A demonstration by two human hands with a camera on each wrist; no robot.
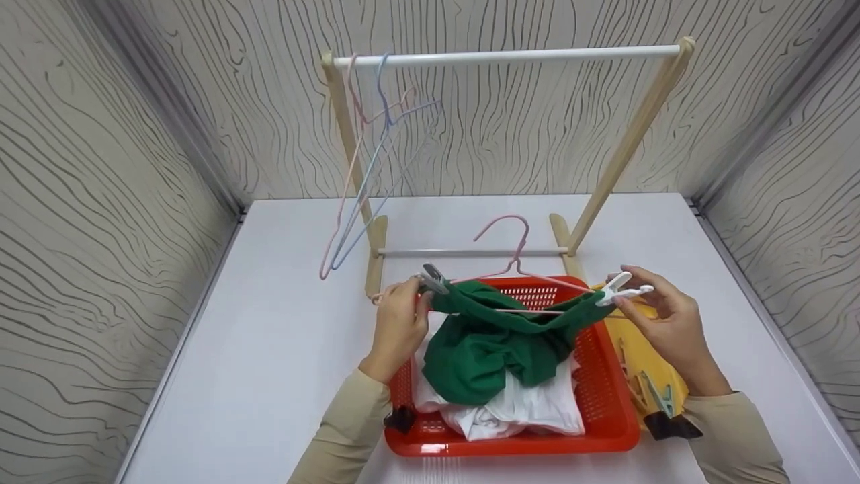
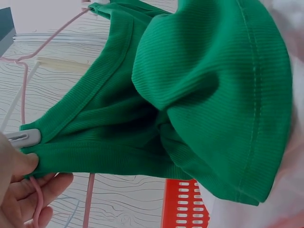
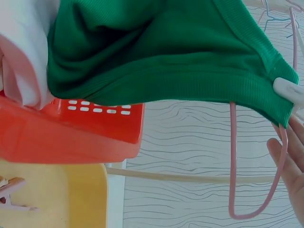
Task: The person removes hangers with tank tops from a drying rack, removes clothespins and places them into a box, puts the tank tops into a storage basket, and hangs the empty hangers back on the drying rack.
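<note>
A green ribbed garment (image 1: 500, 359) hangs by its upper edge from a pink hanger (image 1: 521, 245), its lower part bunched over the red basket (image 1: 608, 403). My left hand (image 1: 401, 319) pinches the garment's left corner together with the hanger, beside a grey clothespin (image 1: 435, 279). In the left wrist view, the thumb (image 2: 26, 163) presses on the green cloth below that clothespin. At the opposite corner, a white clothespin (image 1: 617, 290) is clipped onto the garment. My right hand (image 1: 665, 316) holds this clothespin between thumb and fingers, near the hanger's end (image 3: 247, 216).
White cloth (image 1: 531, 407) lies inside the basket. A yellow tray (image 1: 645, 336) with several clothespins (image 1: 658, 393) stands to its right. Behind, a rack with a white rail (image 1: 510, 56) carries a pink hanger (image 1: 342, 195) and a blue hanger (image 1: 368, 181) at its left end.
</note>
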